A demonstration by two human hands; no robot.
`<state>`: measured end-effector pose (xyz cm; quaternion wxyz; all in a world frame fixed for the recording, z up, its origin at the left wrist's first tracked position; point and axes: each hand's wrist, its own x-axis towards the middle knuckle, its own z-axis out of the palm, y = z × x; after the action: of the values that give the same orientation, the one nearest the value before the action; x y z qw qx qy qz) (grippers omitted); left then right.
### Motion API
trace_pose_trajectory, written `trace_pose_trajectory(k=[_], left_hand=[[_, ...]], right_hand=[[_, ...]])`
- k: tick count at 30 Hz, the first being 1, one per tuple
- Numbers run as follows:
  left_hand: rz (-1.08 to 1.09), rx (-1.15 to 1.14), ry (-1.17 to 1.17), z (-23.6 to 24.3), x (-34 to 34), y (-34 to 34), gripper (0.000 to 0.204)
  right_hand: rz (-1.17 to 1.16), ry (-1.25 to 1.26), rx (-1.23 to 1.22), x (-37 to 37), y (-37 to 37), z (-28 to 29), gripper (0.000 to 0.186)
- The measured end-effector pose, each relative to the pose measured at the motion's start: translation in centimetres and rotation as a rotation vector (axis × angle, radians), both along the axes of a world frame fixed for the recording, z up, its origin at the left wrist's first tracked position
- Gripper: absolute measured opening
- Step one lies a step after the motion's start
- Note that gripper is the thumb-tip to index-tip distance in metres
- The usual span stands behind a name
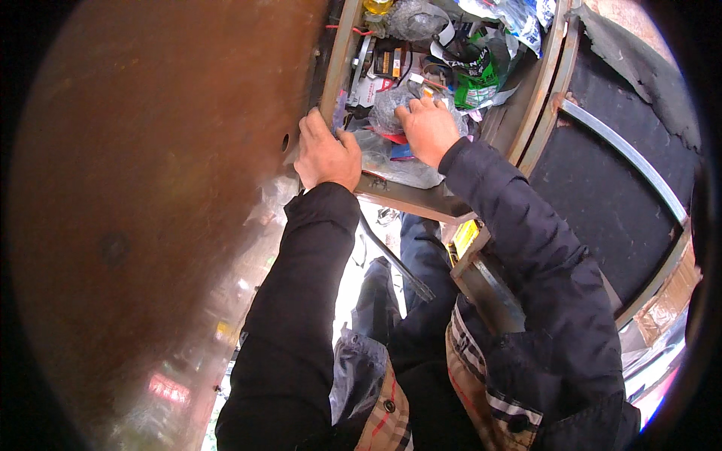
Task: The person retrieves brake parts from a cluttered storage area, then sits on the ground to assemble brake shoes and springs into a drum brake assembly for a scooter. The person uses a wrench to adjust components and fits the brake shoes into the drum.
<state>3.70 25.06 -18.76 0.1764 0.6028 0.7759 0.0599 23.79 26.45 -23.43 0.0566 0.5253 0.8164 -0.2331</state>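
Observation:
A metal-framed drawer (421, 201) full of mixed odds and ends stands pulled out in front of me. My left hand (328, 152) is curled over its left rim at the near corner. Inside the drawer, my right hand (430, 134) has its fingers bent and closed on crumpled bubble wrap (385, 113); their tips are partly hidden. A small orange-yellow piece (428, 92) shows just past the fingertips. Below the hand lie a clear plastic bag (391, 167) and a blue item (401, 152). Beyond it is a green-and-black packet (475, 81).
A wide brown tabletop (165, 143) borders the drawer on the left. To the right is a dark panel (617, 173) with a curved metal strip (632, 154). A small black-and-orange box (388, 63) and another bubble-wrapped bundle (415, 19) lie farther back in the drawer. A dark rod (398, 263) slants below.

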Motion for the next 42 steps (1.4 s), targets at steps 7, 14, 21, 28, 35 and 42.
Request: trace_pose_trajectory(k=[7,14,21,28,35,42], left_hand=[[-0.004,-0.023,0.001,0.0,0.1,0.0,0.049],[0.003,-0.014,-0.026,-0.2,0.0,0.1,0.049],[0.002,-0.034,-0.011,-0.2,-0.1,0.1,0.050],[0.017,-0.047,-0.034,0.1,0.0,0.0,0.051],[-0.005,-0.009,-0.019,-0.1,-0.1,0.1,0.051],[-0.035,0.020,0.002,-0.4,-0.1,-0.2,0.050]], right_hand=[[0.111,-0.074,-0.034,1.7,-0.7,3.8,0.021],[0.223,-0.086,-0.150,5.1,2.4,8.2,0.024],[0.383,-0.103,-0.313,5.4,2.7,9.8,0.023],[0.330,-0.237,-0.281,5.1,2.1,6.9,0.011],[0.621,-0.553,-0.790,7.3,11.3,1.7,0.044],[0.050,-0.194,-0.575,-1.7,8.7,-3.8,0.037]])
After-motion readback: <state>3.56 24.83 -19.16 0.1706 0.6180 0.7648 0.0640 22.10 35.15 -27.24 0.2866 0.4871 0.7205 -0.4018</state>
